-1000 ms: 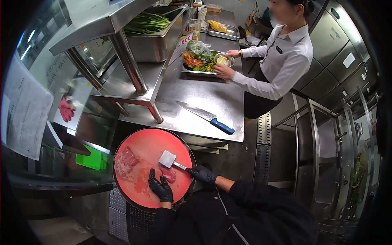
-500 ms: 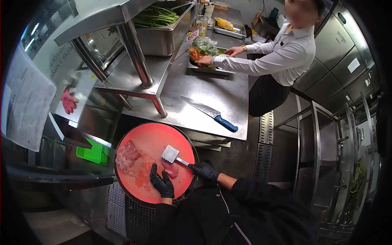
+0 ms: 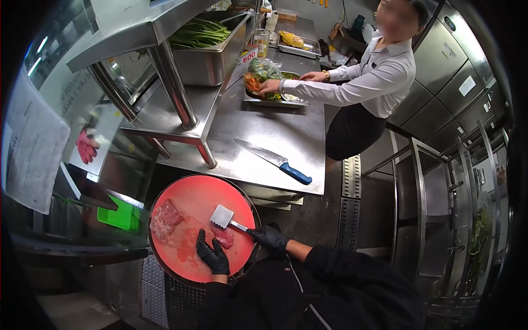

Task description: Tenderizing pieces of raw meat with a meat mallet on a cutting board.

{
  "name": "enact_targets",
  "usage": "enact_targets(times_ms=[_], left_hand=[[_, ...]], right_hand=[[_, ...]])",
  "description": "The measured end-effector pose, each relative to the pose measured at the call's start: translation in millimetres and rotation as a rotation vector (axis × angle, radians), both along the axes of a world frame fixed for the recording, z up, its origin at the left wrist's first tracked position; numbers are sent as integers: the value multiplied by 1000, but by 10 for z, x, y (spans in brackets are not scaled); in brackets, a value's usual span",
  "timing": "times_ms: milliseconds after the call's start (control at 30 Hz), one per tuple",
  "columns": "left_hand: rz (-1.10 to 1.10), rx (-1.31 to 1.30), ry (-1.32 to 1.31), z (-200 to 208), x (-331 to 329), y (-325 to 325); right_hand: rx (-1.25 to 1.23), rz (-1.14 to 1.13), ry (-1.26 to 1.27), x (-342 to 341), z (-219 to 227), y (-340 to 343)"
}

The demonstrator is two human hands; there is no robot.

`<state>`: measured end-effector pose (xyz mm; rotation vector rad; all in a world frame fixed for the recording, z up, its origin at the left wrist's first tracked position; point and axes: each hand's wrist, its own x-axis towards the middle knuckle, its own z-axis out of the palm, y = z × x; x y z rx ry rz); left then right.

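My right hand (image 3: 269, 237), in a black glove, grips the handle of a meat mallet (image 3: 222, 216). The mallet's square silver head is over the far edge of a small slice of red meat (image 3: 224, 237), partly covering it. My left hand (image 3: 213, 255), gloved in black too, is beside that slice with thumb and fingers apart and holds nothing. Whether its fingertips touch the meat I cannot tell. A larger piece of raw meat (image 3: 167, 219) lies on the left side of the round red cutting board (image 3: 192, 190).
A blue-handled knife (image 3: 275, 160) rests on the steel counter (image 3: 236, 124) ahead. Beyond it, a person in a white shirt (image 3: 352, 82) reaches into a tray of vegetables (image 3: 275, 88). A steel shelf (image 3: 176, 115) rises at the left; a green basket (image 3: 118, 214) sits lower.
The view has shifted slightly, so everything sits a little left and lower. My hands and the mallet keep nearly the same places over the meat. The other person's hands remain at the vegetable tray.
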<state>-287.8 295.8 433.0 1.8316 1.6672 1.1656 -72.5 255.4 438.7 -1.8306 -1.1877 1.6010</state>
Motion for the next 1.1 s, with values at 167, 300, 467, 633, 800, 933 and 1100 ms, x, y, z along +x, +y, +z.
enact_targets(times_ms=[167,300,467,633,800,933,1100], left_hand=[[-5,-12,10,4,-2,4],[4,-16,-185,124,67,29],[-742,-729,-809,1363,90,200],[-784,-634,-1013,2771,392,-129],[-1026,-570,-1116,3192,491,-47],[-1066,-370,-1029,2897,469,54],[-697,245,-288,2152,299,32]], right_hand=[[31,33,-7,4,-53,2],[29,7,40,-5,-77,21],[37,16,14,4,-50,11],[81,-14,22,2,-128,-24],[81,-45,-3,-30,-11,-13],[30,-34,38,-18,-23,-10],[180,-105,226,41,-287,-107]])
